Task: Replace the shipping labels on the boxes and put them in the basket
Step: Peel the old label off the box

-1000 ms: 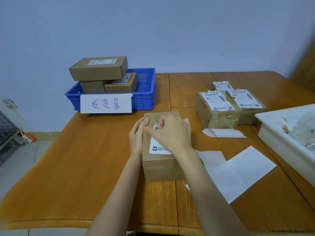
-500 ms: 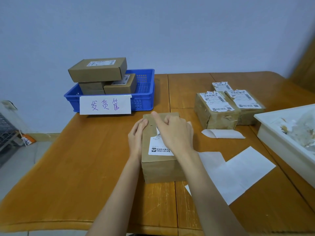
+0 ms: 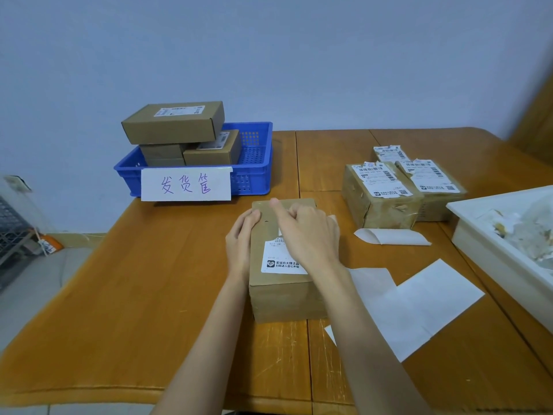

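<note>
Wood table (image 3: pixel 167 310) fills the lower view, its far edge against a pale wall (image 3: pixel 299 55). Along its right edge sits a white tray (image 3: pixel 478 235) holding scraps of torn paper. Near the far left corner stands the blue basket (image 3: pixel 257 175), a white handwritten sign (image 3: pixel 186 184) taped across its front wall; three brown boxes are stacked in it, the top box (image 3: pixel 173 122) lying tilted across the two below. At the middle of the table, toward the near edge, lies the box in work (image 3: pixel 281 295) with a white shipping label (image 3: pixel 281 259) on its top face. Blank backing sheets (image 3: pixel 419 307) lie flat just beside it on the right, reaching toward the near edge. Farther back on the right — between box and tray — sit two taped parcels (image 3: pixel 380 202) bearing torn labels, a curled paper strip (image 3: pixel 392 237) in front of them. The left hand (image 3: pixel 241 239) grips the box's left side, fingers curled over its edge. The right hand (image 3: pixel 305 232) rests on the label with forefinger stretched toward the box's far edge and the other fingers curled under — pressing, holding nothing that shows.
</note>
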Action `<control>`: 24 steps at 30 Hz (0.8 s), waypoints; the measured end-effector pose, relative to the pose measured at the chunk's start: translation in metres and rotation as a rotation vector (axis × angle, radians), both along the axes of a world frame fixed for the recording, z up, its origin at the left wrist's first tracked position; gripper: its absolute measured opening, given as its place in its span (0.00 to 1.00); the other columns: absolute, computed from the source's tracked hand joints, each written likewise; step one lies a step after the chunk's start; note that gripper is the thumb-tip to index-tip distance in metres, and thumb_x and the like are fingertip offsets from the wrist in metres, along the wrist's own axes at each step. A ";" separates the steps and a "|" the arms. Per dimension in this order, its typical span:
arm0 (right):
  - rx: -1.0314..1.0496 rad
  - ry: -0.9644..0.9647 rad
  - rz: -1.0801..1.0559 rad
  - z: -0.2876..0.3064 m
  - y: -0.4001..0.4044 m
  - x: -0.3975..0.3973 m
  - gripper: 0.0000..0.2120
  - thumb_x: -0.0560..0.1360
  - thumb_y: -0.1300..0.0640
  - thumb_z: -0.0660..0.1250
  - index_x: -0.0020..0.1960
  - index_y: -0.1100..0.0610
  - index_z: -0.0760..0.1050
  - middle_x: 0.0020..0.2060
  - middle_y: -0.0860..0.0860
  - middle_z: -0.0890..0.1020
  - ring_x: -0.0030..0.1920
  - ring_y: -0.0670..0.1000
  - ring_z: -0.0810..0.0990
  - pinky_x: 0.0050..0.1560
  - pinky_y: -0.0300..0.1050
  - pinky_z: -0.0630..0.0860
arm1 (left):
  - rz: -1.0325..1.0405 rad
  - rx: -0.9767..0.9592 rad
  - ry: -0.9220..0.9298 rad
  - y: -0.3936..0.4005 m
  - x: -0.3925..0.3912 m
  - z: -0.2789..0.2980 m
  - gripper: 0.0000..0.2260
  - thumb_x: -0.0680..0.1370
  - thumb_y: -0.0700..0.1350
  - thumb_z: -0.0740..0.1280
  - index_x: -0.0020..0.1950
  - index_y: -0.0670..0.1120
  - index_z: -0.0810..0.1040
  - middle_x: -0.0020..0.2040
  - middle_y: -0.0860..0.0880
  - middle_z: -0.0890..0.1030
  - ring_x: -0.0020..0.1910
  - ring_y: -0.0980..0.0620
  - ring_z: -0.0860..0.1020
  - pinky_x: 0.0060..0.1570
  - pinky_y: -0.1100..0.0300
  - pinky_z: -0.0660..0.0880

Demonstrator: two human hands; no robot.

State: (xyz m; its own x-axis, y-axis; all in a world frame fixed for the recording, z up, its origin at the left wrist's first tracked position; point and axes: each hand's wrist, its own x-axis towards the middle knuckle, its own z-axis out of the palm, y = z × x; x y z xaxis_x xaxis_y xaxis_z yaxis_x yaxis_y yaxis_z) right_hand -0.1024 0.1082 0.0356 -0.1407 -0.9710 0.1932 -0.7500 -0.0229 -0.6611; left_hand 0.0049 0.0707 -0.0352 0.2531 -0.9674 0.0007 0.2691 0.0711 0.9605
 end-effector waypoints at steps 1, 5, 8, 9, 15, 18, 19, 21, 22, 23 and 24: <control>0.000 -0.040 0.002 0.001 0.001 0.001 0.27 0.80 0.39 0.53 0.28 0.54 0.64 0.28 0.47 0.75 0.34 0.46 0.73 0.55 0.47 0.61 | -0.009 -0.002 -0.001 0.000 0.000 0.000 0.09 0.80 0.46 0.67 0.55 0.42 0.81 0.40 0.52 0.82 0.36 0.59 0.79 0.35 0.67 0.74; -0.137 -0.203 -0.172 -0.003 -0.004 -0.007 0.12 0.81 0.51 0.58 0.41 0.53 0.71 0.43 0.47 0.76 0.45 0.51 0.76 0.52 0.48 0.65 | 0.000 0.013 0.005 0.000 0.000 0.000 0.09 0.80 0.45 0.67 0.56 0.42 0.82 0.39 0.54 0.82 0.34 0.61 0.79 0.33 0.70 0.73; -0.153 -0.094 -0.248 -0.013 -0.014 -0.020 0.11 0.77 0.62 0.61 0.57 0.53 0.74 0.56 0.50 0.72 0.55 0.53 0.74 0.54 0.46 0.66 | 0.010 0.018 0.000 -0.001 0.001 -0.001 0.09 0.80 0.45 0.67 0.57 0.42 0.82 0.39 0.55 0.83 0.34 0.63 0.78 0.33 0.71 0.72; -0.092 -0.062 -0.210 -0.016 -0.016 -0.024 0.14 0.77 0.63 0.61 0.61 0.53 0.74 0.59 0.51 0.70 0.58 0.54 0.72 0.56 0.46 0.67 | 0.011 0.021 -0.003 -0.002 0.001 -0.001 0.10 0.79 0.45 0.68 0.57 0.43 0.82 0.40 0.55 0.83 0.35 0.63 0.79 0.34 0.71 0.72; -0.103 0.052 -0.054 -0.022 -0.018 -0.027 0.19 0.79 0.65 0.58 0.63 0.49 0.77 0.63 0.51 0.68 0.61 0.55 0.65 0.61 0.46 0.66 | 0.004 0.021 -0.010 -0.004 0.001 -0.003 0.08 0.80 0.45 0.67 0.55 0.43 0.82 0.39 0.56 0.82 0.35 0.62 0.78 0.34 0.71 0.72; -0.085 0.033 -0.012 -0.022 -0.020 -0.026 0.17 0.80 0.63 0.57 0.63 0.49 0.76 0.64 0.51 0.68 0.61 0.55 0.65 0.62 0.48 0.67 | 0.002 0.016 -0.007 -0.003 0.001 -0.003 0.08 0.80 0.45 0.67 0.55 0.43 0.82 0.38 0.56 0.82 0.35 0.63 0.78 0.34 0.71 0.72; -0.079 0.026 -0.005 -0.022 -0.021 -0.026 0.17 0.80 0.63 0.57 0.63 0.49 0.76 0.64 0.51 0.68 0.60 0.55 0.66 0.62 0.49 0.68 | 0.004 0.013 -0.006 -0.003 0.001 -0.002 0.08 0.80 0.45 0.67 0.55 0.43 0.82 0.38 0.56 0.82 0.34 0.63 0.78 0.34 0.71 0.72; -0.095 0.026 0.000 -0.023 -0.022 -0.027 0.14 0.80 0.63 0.58 0.58 0.49 0.77 0.61 0.50 0.69 0.59 0.54 0.67 0.60 0.49 0.69 | 0.008 0.009 -0.009 -0.003 0.001 -0.002 0.10 0.80 0.44 0.67 0.57 0.41 0.82 0.39 0.56 0.82 0.35 0.64 0.78 0.34 0.71 0.72; -0.110 0.032 -0.001 -0.023 -0.022 -0.027 0.13 0.79 0.64 0.58 0.55 0.50 0.77 0.60 0.49 0.70 0.58 0.54 0.67 0.58 0.49 0.69 | 0.009 0.008 -0.008 -0.004 0.001 -0.003 0.10 0.80 0.45 0.67 0.57 0.41 0.82 0.40 0.55 0.82 0.35 0.63 0.78 0.35 0.71 0.72; -0.124 0.037 -0.002 -0.023 -0.023 -0.028 0.12 0.79 0.64 0.59 0.53 0.50 0.76 0.58 0.49 0.70 0.57 0.53 0.67 0.57 0.49 0.69 | 0.008 0.009 -0.005 -0.004 0.001 -0.003 0.11 0.80 0.45 0.67 0.58 0.40 0.82 0.41 0.54 0.82 0.35 0.63 0.78 0.35 0.71 0.72; -0.131 0.040 0.000 -0.023 -0.023 -0.029 0.11 0.79 0.64 0.59 0.52 0.50 0.76 0.57 0.49 0.70 0.57 0.53 0.67 0.56 0.49 0.70 | 0.006 0.009 0.001 -0.004 0.001 -0.003 0.12 0.80 0.45 0.68 0.59 0.40 0.81 0.41 0.54 0.82 0.35 0.63 0.78 0.35 0.71 0.72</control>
State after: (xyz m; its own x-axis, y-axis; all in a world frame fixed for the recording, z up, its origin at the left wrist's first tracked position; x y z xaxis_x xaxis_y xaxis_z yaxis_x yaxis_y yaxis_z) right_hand -0.1310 0.0857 0.0122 -0.1305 -0.9370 0.3242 -0.7756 -0.1072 -0.6221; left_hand 0.0063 0.0670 -0.0384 0.2590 -0.9659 -0.0081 0.2692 0.0641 0.9609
